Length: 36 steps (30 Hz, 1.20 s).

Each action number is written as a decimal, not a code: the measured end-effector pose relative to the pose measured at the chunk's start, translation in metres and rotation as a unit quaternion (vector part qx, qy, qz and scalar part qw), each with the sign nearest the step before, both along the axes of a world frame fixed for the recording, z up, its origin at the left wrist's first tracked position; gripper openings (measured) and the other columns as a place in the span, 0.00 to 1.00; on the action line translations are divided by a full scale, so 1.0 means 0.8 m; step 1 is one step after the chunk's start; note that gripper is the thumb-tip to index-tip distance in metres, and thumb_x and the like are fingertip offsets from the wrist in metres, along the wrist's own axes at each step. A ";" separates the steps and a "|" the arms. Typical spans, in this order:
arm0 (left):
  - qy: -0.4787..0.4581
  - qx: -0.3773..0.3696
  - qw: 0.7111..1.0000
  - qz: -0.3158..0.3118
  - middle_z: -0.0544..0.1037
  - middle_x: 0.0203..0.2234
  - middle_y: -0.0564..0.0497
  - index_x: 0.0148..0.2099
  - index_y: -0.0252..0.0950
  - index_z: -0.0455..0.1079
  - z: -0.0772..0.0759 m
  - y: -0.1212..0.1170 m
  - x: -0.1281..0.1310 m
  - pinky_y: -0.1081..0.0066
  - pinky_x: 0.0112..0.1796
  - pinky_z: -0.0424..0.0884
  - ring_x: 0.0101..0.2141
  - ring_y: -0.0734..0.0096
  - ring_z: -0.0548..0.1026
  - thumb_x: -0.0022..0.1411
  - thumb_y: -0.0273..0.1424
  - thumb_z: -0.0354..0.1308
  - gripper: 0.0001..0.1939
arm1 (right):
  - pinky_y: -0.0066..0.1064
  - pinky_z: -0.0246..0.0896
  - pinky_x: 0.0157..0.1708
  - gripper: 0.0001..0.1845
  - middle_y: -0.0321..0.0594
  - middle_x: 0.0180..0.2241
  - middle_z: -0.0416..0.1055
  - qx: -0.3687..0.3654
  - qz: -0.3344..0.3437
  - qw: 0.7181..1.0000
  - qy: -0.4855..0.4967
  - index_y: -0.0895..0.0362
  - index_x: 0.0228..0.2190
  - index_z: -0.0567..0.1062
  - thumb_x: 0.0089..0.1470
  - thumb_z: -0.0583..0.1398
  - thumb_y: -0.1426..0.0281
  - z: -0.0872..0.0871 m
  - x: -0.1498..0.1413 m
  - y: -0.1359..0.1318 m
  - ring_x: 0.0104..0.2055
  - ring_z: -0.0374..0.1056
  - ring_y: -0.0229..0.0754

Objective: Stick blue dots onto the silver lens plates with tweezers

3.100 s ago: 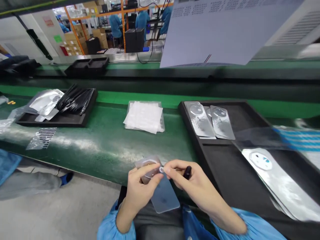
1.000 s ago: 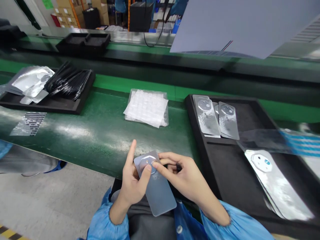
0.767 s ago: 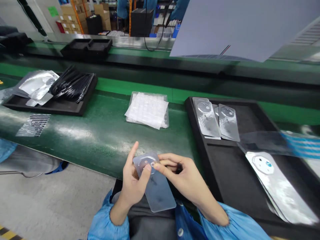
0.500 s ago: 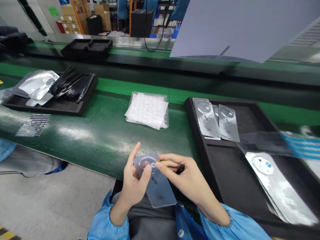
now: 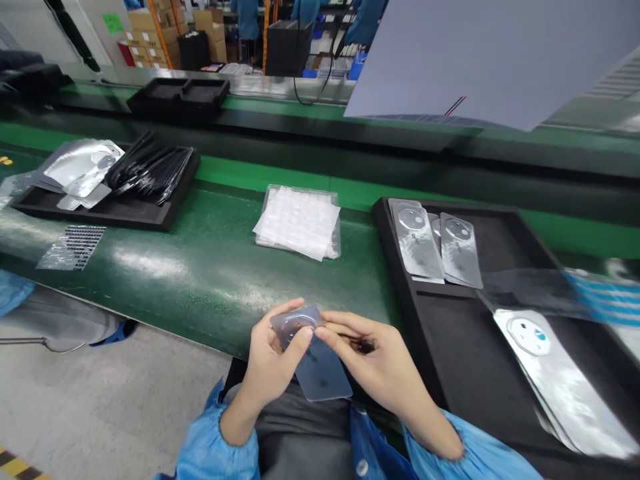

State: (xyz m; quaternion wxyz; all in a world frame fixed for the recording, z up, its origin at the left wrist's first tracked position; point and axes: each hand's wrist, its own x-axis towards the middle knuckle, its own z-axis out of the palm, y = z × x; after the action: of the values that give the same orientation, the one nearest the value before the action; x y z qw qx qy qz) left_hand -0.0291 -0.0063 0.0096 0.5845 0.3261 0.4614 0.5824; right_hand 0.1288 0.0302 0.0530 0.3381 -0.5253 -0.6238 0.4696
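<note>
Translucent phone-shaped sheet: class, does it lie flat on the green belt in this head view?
No, the translucent phone-shaped sheet is held up off the green belt, gripped between the left hand and the right hand.

Bright, even light, apparently from overhead. Long white glare is seen on the green table; shadows are soft and faint. Wide-angle bending is visible towards the frame edges. The blue-striped strip at right is blurred; the centre is acceptably sharp.
</note>
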 end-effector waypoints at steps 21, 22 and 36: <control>0.078 0.038 0.988 -0.127 0.88 0.36 0.46 0.42 0.34 0.83 0.026 0.012 -0.035 0.77 0.38 0.78 0.36 0.68 0.85 0.61 0.28 0.69 0.06 | 0.30 0.66 0.28 0.08 0.37 0.31 0.82 0.287 0.146 0.928 -0.189 0.54 0.37 0.83 0.66 0.62 0.72 0.041 0.014 -0.003 0.28 0.69 0.41; 0.095 0.050 0.988 -0.112 0.88 0.36 0.46 0.41 0.34 0.83 0.025 0.011 -0.032 0.78 0.38 0.78 0.36 0.68 0.85 0.62 0.27 0.68 0.05 | 0.30 0.65 0.27 0.08 0.37 0.31 0.82 0.284 0.140 0.927 -0.201 0.54 0.37 0.83 0.66 0.62 0.72 0.042 0.013 -0.004 0.28 0.69 0.41; 0.131 0.152 0.977 -0.074 0.87 0.35 0.49 0.41 0.36 0.82 -0.003 -0.001 -0.018 0.78 0.41 0.80 0.36 0.71 0.85 0.61 0.20 0.67 0.08 | 0.29 0.61 0.26 0.07 0.36 0.26 0.76 0.296 0.153 0.916 -0.221 0.56 0.34 0.78 0.66 0.61 0.72 0.021 0.019 -0.011 0.27 0.68 0.40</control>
State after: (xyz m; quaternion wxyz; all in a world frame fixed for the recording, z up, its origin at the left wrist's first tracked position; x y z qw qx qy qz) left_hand -0.0439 -0.0071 0.0076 0.5041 0.5177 0.4150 0.5528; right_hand 0.1440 0.0217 0.0696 0.2558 -0.3895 -0.8660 0.1812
